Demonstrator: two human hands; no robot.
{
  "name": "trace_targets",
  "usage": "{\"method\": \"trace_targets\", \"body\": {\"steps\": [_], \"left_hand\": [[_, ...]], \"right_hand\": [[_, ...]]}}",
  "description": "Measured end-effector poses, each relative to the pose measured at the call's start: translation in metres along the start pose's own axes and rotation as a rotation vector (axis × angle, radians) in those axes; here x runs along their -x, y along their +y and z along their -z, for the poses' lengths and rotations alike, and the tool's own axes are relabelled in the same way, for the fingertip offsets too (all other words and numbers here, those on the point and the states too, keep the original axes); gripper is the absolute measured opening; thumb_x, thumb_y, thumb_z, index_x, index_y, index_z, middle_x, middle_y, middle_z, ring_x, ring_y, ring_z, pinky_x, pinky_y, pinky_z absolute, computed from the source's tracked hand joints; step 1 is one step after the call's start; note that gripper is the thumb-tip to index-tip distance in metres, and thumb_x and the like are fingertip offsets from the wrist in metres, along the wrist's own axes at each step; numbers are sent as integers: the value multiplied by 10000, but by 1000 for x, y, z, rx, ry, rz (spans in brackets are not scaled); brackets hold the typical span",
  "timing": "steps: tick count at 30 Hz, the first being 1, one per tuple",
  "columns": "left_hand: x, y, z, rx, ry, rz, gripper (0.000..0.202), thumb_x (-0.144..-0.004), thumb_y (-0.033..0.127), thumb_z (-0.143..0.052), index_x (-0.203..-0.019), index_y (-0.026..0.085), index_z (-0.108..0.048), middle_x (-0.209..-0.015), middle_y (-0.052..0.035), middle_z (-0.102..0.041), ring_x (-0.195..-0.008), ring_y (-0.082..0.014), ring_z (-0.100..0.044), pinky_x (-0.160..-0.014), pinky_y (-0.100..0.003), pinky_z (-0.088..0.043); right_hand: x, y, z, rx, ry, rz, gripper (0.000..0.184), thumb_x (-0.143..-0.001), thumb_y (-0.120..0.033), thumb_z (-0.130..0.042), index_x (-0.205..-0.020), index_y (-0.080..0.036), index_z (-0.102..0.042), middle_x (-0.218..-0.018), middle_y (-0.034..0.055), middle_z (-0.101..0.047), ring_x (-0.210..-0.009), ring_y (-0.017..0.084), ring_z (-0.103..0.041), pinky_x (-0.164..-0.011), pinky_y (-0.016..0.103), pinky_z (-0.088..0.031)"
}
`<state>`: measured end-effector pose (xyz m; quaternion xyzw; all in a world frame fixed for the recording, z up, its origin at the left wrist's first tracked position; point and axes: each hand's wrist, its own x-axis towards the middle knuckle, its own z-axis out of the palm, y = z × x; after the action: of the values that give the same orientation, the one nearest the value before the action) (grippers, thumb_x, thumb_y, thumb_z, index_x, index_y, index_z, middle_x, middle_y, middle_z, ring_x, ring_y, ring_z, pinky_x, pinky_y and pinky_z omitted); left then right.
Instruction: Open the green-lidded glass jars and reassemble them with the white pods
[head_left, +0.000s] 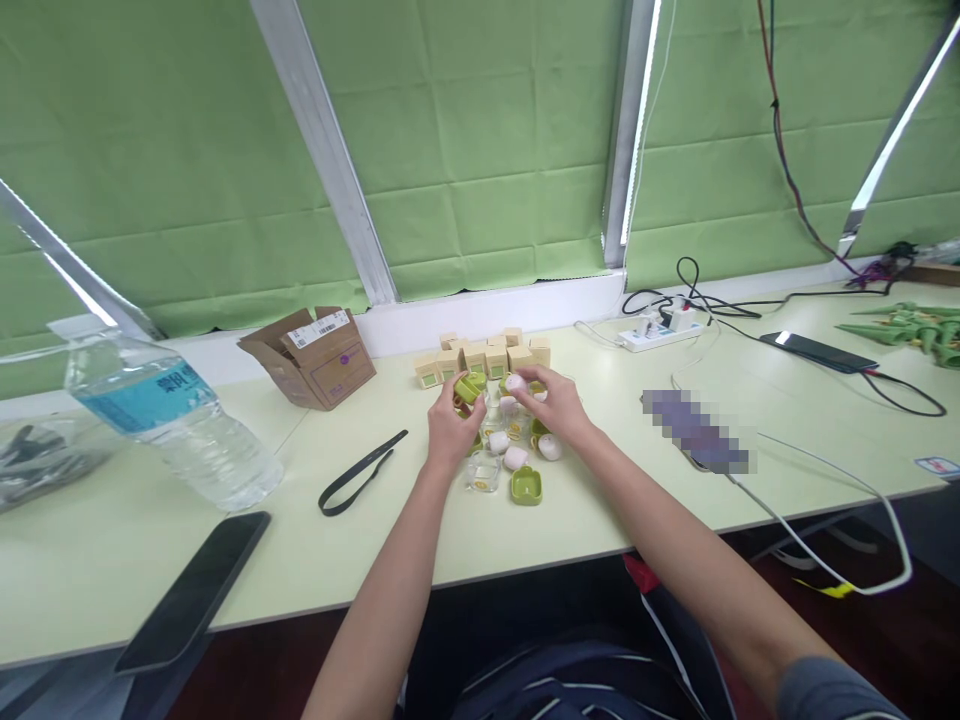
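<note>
Nearest, on the wearer's side of the grip, a small green square dish (526,487) lies open side up, with a clear plastic container (482,476) and a loose pale pink piece (516,458) between it and the hands. The left hand (450,430) has thumb and fingers closed around a tilted green piece (471,387), perhaps angled for a better look. Opposite, the right hand (559,405) seems to pinch a rounded pink-white piece (516,383) in its fingertips, a hold suited to something so small. The loose parts probably cluster below the grip for short reach. Just beyond it stand small tan boxes (473,358); farther left, a brown carton (330,368). All rest on a smooth, pale table (337,560); behind, green blinds (480,150) hang between metal frames.
</note>
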<state>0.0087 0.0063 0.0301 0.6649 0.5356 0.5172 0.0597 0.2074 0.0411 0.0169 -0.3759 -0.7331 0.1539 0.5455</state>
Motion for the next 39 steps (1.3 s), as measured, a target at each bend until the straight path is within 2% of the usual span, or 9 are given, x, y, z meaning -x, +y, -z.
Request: {"method": "trace_targets", "body": {"steps": [2,5,11,17,23,29,34,39], "left_hand": [[0,0,0,-5,-3,3,468,-816,388,-623,-1243,204,-570,-841,-8,-666,-621,-106,-564,-659,-238,-489],[1,1,0,-8,-6,5,470,-813,387,-625,-1243,206,-568,-829,-4,-663,-626,-108,-568,-658,-236,-487],[1,1,-1,2,-15,-6,462,-815,387,-618,-1236,205,-567,-812,-1,-658,-613,-107,-565,-650,-234,-487],[1,0,-2,5,-12,-11,457,-814,392,-616,-1230,208,-568,-789,5,-650,-601,-108,-560,-646,-237,-490],[1,1,-2,-8,-21,-15,454,-818,390,-614,-1231,209,-569,-770,13,-631,-603,-109,-559,-651,-240,-486],[1,2,-2,-10,-65,-17,452,-826,378,-614,-1242,207,-564,-798,1,-648,-621,-119,-566,-674,-260,-493],[2,2,-1,-3,-109,-50,470,-835,354,-617,-1281,225,-544,-894,-18,-674,-660,-129,-591,-708,-280,-507],[3,4,-2,-20,-163,-101,507,-837,331,-624,-1327,241,-530,-929,-28,-689,-723,-144,-617,-750,-289,-520]], "right_hand": [[-1,3,2,123,-17,2,315,-875,-380,-629,-1153,-232,-640,-1113,55,-705,-1041,232,-625,-951,407,-482],[-1,8,5,262,-55,-62,244,-875,-380,-633,-1071,-234,-652,-1045,61,-715,-1015,256,-598,-883,406,-477],[-2,20,1,364,-99,-113,206,-881,-384,-627,-1022,-240,-672,-983,72,-713,-995,267,-548,-804,370,-456],[-4,29,-4,437,-149,-77,200,-872,-352,-642,-1023,-248,-722,-927,86,-714,-983,275,-552,-840,375,-439],[-5,24,-4,481,-211,-10,222,-906,-275,-559,-1017,-233,-746,-924,92,-722,-952,259,-587,-939,399,-397],[-4,19,0,424,-165,-32,253,-886,-250,-561,-1075,-202,-723,-999,106,-714,-1029,273,-573,-938,395,-419],[-2,0,2,188,-63,62,208,-908,-279,-552,-1025,-229,-716,-1012,64,-709,-1012,235,-602,-947,399,-464],[4,-19,-3,-83,-94,89,227,-928,-335,-537,-1017,-234,-719,-989,72,-687,-928,197,-632,-731,314,-569]]}}
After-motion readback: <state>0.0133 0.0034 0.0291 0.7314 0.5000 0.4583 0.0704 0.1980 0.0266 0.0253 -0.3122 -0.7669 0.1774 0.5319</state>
